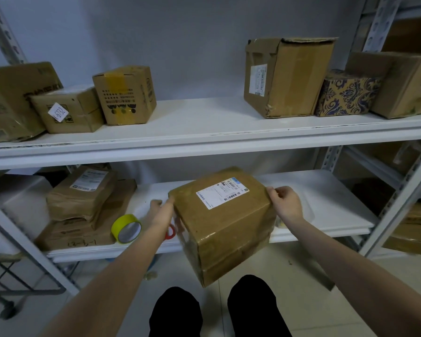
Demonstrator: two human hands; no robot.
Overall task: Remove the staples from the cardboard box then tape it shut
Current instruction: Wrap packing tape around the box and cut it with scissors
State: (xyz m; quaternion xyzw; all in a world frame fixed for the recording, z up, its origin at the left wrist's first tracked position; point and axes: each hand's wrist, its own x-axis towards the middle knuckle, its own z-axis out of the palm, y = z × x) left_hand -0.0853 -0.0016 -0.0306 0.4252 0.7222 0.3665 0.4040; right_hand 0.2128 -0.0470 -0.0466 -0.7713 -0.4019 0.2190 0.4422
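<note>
Both hands are on the cardboard box [225, 229] at the middle of the view, in front of the lower shelf [326, 205]. It sits tilted, one corner pointing to 6 o'clock and hanging past the shelf's front edge over the floor tiles [301, 288]. A white shipping label [220, 193] faces up on its top, and glossy brown tape wraps its sides.

The right hand [286, 203] is at the box's 2 o'clock corner, fingers curled over the top edge and clamping it. The left hand [160, 210] is at 10 o'clock, pressed flat to the box's left side, thumb up on the corner. Its fingers look bent round the edge in a grasp, though the box hides part of them.

At 9 o'clock from the box, a yellow tape roll [126, 228] stands on edge on the shelf, just beside the left forearm. A red object [170, 232] peeks out between that forearm and the box, too hidden to name. Further toward 9 o'clock lies a stack of brown parcels [83, 205]. Up at 12 o'clock, the upper shelf [204, 122] carries cartons at both ends, among them a patterned box [345, 94] at 2 o'clock.
</note>
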